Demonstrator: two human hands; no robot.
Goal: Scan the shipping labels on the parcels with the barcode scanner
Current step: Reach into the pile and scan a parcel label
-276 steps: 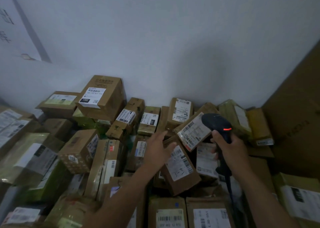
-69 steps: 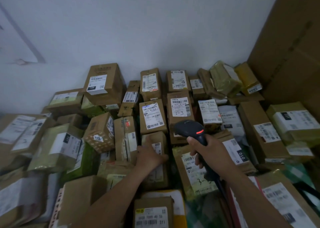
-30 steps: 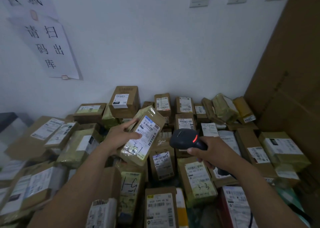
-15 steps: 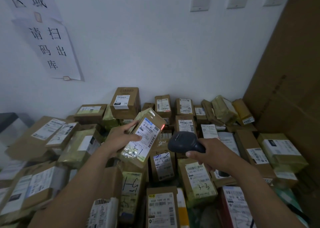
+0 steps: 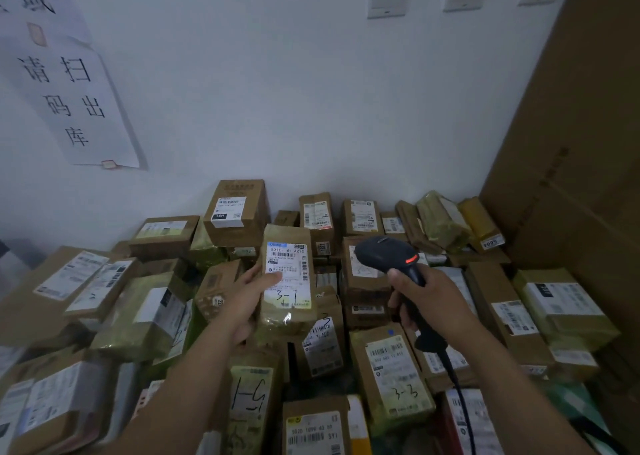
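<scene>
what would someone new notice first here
A left hand holds up a parcel marked 3-1 at centre, and a right hand grips a black barcode scanner just right of it. Labelled parcels lie heaped all around against the white wall, with a handwritten paper sign upper left.

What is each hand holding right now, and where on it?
Left hand grips the parcel marked 3-1 by its left edge, thumb on the label. Right hand grips the barcode scanner by its handle.

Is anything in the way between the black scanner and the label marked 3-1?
Nothing visible. Open air separates the black barcode scanner in the right hand from the white label on the brown wrapped parcel; the left hand grips it, thumb on the label's left edge.
</scene>
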